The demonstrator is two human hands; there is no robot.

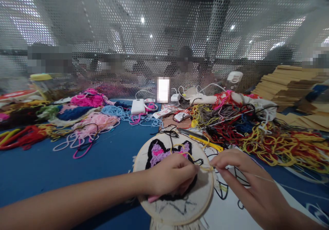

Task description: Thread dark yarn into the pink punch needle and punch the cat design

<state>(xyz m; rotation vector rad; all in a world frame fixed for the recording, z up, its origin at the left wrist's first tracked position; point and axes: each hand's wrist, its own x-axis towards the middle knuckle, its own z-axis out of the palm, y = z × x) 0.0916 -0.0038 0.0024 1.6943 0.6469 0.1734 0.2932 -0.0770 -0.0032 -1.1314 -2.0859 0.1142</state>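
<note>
An embroidery hoop (144, 207) holds pale cloth with a cat-like face (156, 158) worked in purple, pink and black loops. Over it, my left hand (174, 175) is closed around a pink-handled tool (153, 198); most of that tool is hidden in the fist. My right hand (246, 178), at the hoop's right edge, pinches a fine thread (267, 179) between thumb and forefinger. Yellow yarn (190, 150) loops across the cloth toward the gap between the hands. Black yarn (171, 132) trails over the hoop's top edge.
Tangled yarn piles (257, 141) lie right, with pink yarn (88, 98) and others left. Behind the hoop are a yellow cutter (218, 148), a white box (138, 106) and a bright screen (163, 89). A printed sheet (223, 209) lies under the right hand. Brown envelopes (280, 86) are stacked right.
</note>
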